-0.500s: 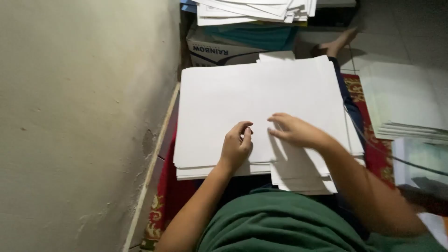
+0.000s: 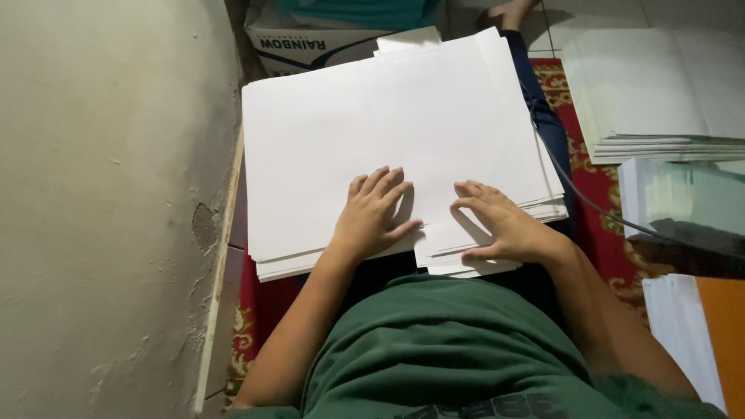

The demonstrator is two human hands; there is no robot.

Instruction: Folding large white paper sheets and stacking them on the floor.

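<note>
Hemmed in by wall leftward, cardboard box ahead, paper piles and trailing cable rightward; leaving passage only above the sheets

floor: pale tile, along a plaster wall
rug: red patterned, lay on the floor
on rug: white paper stack, orange-topped stack
on floor: cardboard box, far end
lap: big sheet pile

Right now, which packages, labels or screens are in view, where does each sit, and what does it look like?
Cardboard box: top centre, beyond the white paper stack, against the wall; boxy, white with dark blue lettering and a curved stripe, a teal band above.
Labels, signs, screens: none visible.
</note>
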